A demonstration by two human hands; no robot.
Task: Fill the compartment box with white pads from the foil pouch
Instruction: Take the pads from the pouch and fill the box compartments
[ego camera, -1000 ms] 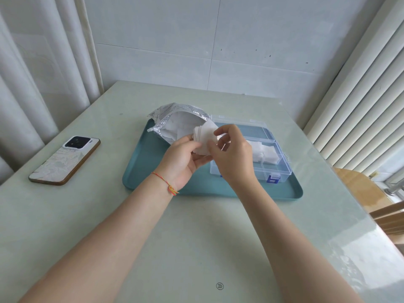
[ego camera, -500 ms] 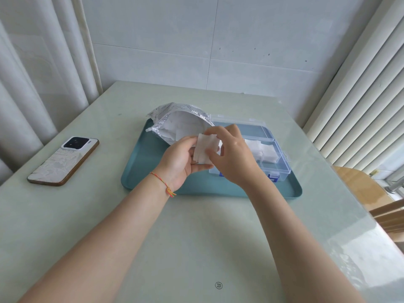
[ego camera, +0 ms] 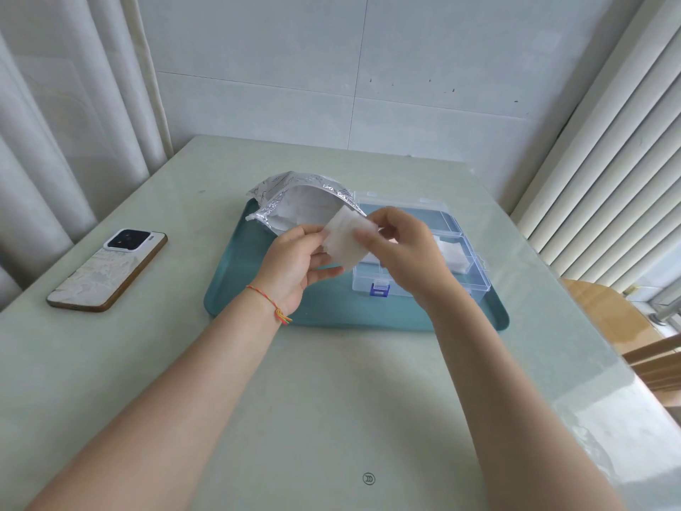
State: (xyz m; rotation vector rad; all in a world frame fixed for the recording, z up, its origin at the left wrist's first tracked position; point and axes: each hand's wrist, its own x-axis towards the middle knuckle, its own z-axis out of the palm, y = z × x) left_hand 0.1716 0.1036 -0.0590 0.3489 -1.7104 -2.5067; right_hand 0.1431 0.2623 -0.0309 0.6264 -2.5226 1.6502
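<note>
I hold a white pad up between both hands above the teal tray, just in front of the foil pouch. My left hand pinches its left edge and my right hand pinches its right side. The pad is tilted, its long axis running from upper left to lower right. The pouch lies on the tray's far left, mouth open toward the clear box beside it, which already holds pads. A phone lies on the table, left.
</note>
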